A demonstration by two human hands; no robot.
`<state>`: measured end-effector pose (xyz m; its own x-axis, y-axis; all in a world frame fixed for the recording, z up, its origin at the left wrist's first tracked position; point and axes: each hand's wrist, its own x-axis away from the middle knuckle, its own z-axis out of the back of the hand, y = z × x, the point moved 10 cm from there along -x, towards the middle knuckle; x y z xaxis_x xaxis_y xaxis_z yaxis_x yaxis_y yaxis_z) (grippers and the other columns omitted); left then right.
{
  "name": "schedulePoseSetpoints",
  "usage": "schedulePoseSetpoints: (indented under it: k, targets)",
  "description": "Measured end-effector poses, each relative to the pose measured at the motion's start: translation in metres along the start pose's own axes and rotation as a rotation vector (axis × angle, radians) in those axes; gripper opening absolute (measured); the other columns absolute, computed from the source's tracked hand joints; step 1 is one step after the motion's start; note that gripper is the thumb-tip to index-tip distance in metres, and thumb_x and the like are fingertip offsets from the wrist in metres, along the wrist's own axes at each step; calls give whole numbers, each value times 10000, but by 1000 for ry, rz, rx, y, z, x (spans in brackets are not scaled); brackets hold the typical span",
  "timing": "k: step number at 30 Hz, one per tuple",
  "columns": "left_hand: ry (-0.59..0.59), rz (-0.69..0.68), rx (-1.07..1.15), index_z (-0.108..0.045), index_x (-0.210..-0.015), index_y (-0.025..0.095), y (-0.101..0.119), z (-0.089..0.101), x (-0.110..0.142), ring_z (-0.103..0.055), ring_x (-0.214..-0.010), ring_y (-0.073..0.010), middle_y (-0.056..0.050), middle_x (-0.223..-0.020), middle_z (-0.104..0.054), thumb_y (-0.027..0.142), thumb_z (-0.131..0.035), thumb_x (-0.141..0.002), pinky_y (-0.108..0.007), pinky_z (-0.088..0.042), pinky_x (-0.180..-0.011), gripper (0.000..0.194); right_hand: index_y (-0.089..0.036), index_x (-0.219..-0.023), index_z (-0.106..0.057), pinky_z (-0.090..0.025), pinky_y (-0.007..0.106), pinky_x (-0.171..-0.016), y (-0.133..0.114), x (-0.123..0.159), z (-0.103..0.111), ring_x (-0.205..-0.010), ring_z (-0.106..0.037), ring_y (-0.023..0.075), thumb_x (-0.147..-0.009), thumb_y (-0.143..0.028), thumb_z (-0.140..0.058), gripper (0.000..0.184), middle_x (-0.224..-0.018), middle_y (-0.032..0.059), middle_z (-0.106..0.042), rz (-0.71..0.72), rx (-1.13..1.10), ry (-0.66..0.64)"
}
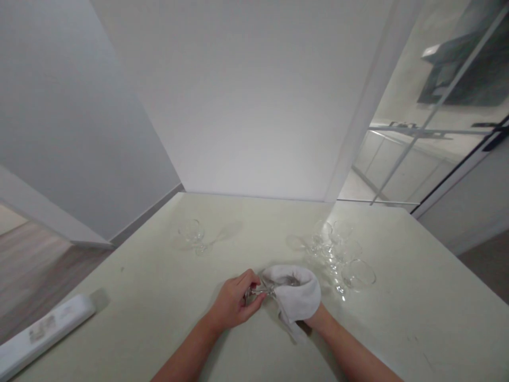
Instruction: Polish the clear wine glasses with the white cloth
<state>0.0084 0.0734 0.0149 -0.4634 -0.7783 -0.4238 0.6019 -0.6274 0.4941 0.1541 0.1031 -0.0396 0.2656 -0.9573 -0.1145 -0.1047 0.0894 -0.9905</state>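
Note:
My left hand (240, 298) pinches the stem and foot of a wine glass (260, 291), which lies sideways above the table. A white cloth (300, 300) is draped around the bowl of that glass, partly covering it. My right hand (317, 318) is mostly hidden under the cloth and grips it around the bowl; its fingers do not show. To the right stand several clear stemmed glasses (358, 275) close together. One more stemmed glass (191, 232) stands apart at the back left.
The pale table (151, 297) runs back to a white wall (254, 106). A white power strip (47, 331) lies at the left edge. At the right behind the table is a glazed partition (413, 143), with a kitchen counter seen through it.

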Motion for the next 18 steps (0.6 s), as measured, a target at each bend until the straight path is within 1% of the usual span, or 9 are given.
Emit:
schedulePoseSetpoints:
  k: [3, 5, 7, 9, 12, 18]
  targets:
    - [-6, 13, 23, -518, -936, 224, -1, -3, -1, -570, -654, -142, -7, -789, -591, 304, -571, -868, -252, -453, -597, 117, -296, -1033, -721, -523, 534, -992, -3, -1, -1, -1062, -679, 332, -694, -377, -819, 362, -1126, 65, -738, 19, -27, -36]
    - [-4, 40, 46, -517, -930, 217, -2, -4, -3, -564, -663, -138, -6, -795, -590, 305, -564, -872, -250, -444, -613, 116, -302, -1100, -705, -495, 496, -1036, -15, 0, -1, -1129, -651, 324, -663, -344, -845, 461, -1190, 55, -714, 79, -24, -64]
    - [-6, 101, 78, -511, -925, 208, -5, -5, -4, -550, -655, -129, -1, -785, -586, 312, -554, -883, -243, -425, -610, 119, -278, -1173, -681, -447, 472, -1088, -29, 1, 0, -1198, -608, 326, -635, -313, -863, 569, -1254, 59, -680, 148, 9, -75]
    - [-22, 179, 121, -505, -916, 201, -11, -7, -4, -531, -632, -119, 8, -762, -577, 333, -549, -893, -234, -402, -595, 141, -247, -1201, -671, -427, 458, -1104, -36, 1, 0, -1226, -587, 328, -624, -300, -868, 612, -1280, 71, -663, 168, 37, -81]
    - [-59, 254, 177, -509, -905, 194, -15, -12, -4, -509, -616, -114, 13, -746, -573, 366, -552, -894, -230, -380, -584, 177, -246, -1210, -665, -443, 448, -1091, -33, 1, 0, -1222, -594, 314, -642, -291, -862, 602, -1287, 76, -660, 117, 14, -96]
    - [-87, 292, 215, -518, -902, 190, -16, -16, -5, -500, -622, -119, 9, -736, -569, 385, -553, -892, -235, -374, -594, 198, -228, -1205, -663, -493, 481, -1041, -17, 3, 3, -1168, -630, 326, -641, -290, -870, 604, -1263, 107, -671, 31, -39, -83]
